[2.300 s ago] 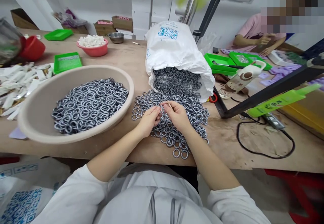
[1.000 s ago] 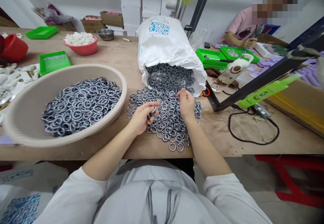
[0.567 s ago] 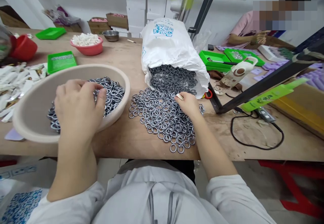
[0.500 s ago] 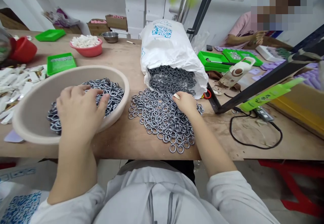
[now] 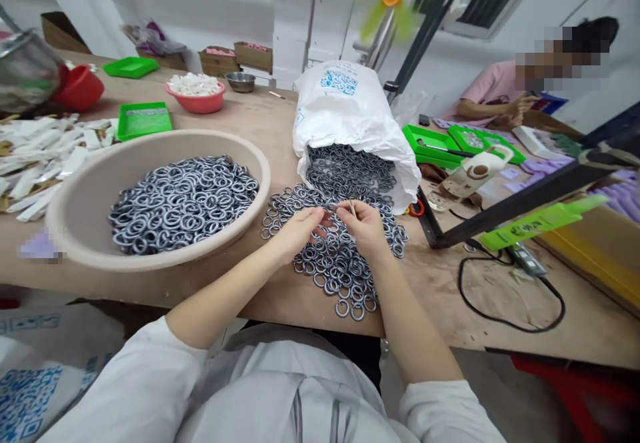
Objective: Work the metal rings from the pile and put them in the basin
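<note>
Many dark grey metal rings (image 5: 345,273) lie in a loose pile on the table. Over this pile my two hands meet, fingertips close together. My left hand (image 5: 303,229) is partly curled, thumb toward the fingers; what it pinches, if anything, is too small to make out. In the fingers of my right hand (image 5: 367,233) is a thin light-coloured stick (image 5: 353,209), its tip upward. Behind the hands, an open white sack (image 5: 345,113) lies on its side with rings spilling from its mouth. To the left, a wide beige basin (image 5: 75,229) holds a large heap of the same rings.
White strips (image 5: 40,156) lie left of the basin. Behind it are a green tray (image 5: 145,133) and a red bowl (image 5: 200,103) of white pieces. A dark metal frame (image 5: 480,216) and a black cable (image 5: 463,296) are at right. A co-worker (image 5: 493,89) sits beyond.
My left hand has left the rings in the basin and moved right to my right hand over the pile. My right hand still holds the stick. The camera view has shifted slightly.
</note>
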The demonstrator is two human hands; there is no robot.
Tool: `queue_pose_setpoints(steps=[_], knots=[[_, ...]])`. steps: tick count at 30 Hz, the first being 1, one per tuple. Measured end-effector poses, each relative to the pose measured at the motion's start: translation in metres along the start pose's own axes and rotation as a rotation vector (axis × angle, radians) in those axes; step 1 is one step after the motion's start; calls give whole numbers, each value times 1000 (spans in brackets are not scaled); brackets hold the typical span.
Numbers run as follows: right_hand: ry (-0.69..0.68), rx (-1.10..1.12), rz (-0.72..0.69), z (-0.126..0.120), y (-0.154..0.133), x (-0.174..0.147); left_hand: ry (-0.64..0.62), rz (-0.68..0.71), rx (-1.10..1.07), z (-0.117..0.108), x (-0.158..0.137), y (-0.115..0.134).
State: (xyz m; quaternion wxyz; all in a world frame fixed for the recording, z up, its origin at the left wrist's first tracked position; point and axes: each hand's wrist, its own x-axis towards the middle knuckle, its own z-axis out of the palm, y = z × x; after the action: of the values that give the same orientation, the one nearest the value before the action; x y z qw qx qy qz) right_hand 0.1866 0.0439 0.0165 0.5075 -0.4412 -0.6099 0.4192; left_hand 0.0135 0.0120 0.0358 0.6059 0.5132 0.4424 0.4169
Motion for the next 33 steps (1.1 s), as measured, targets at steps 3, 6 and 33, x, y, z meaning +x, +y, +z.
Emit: queue_pose_setpoints(steps=[3, 6, 33], knots=[[-3, -81, -165, 11, -4, -13, 11, -25, -308, 3, 9, -12], [-47, -133, -219, 12, -7, -16, 32, 21, -341, -1, 7, -14], [-138, -664, -394, 24, -21, -33, 7, -35, -520, 5, -4, -15]])
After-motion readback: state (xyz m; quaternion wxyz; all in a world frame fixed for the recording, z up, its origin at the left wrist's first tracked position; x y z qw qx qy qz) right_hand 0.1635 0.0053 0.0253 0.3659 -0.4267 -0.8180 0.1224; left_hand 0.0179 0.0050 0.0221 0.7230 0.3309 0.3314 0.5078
